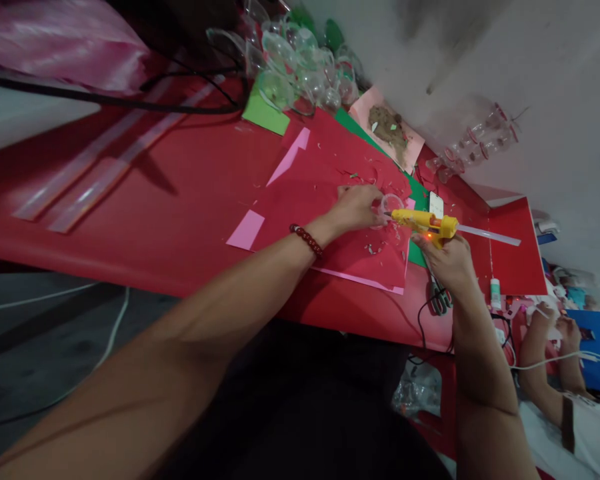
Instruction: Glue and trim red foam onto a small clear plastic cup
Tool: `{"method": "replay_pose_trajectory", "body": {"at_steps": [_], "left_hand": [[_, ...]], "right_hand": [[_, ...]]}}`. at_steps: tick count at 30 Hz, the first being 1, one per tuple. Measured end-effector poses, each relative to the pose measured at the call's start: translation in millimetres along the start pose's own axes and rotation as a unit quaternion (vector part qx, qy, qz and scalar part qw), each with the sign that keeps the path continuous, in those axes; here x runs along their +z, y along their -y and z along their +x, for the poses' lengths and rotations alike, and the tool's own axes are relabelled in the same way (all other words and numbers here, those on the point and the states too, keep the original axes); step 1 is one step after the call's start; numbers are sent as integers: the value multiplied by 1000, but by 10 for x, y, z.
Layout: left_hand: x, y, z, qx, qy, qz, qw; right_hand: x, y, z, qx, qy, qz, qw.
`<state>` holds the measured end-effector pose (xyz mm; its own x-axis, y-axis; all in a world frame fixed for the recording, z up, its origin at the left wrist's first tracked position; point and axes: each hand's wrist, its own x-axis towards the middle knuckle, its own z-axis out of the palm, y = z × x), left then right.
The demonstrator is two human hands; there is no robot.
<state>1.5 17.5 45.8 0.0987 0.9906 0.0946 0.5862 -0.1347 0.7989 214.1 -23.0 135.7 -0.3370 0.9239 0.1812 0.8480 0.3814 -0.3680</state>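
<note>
Over red paper (330,160), clear cup (393,201) pinched in left fingers (373,202), yellow glue gun (416,219) inside clenched right fingers (434,249).

The right grip (453,261) holds a yellow glue gun (420,219), the left grip (359,205) a clear cup (392,201).

the glue gun (414,219) is bright yellow with a small orange-red light (430,235); its glue stick (490,235) is milky and see-through. the paper sheet (330,163) is red, flecked with green and white scraps (373,250), and the surface (195,180) is glossy red. the beaded bracelet (306,239) is dark red, the paper strips (247,230) pink, the wall (555,60) greyish white.
</note>
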Motion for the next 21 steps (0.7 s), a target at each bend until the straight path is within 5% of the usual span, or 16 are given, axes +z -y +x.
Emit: {"method": "replay_pose_trajectory", "body": {"at_steps": [21], "left_hand": [[32, 43, 21, -13, -10, -11, 1000]], "right_hand": [[-38, -220, -138, 34, -21, 24, 999]]}}
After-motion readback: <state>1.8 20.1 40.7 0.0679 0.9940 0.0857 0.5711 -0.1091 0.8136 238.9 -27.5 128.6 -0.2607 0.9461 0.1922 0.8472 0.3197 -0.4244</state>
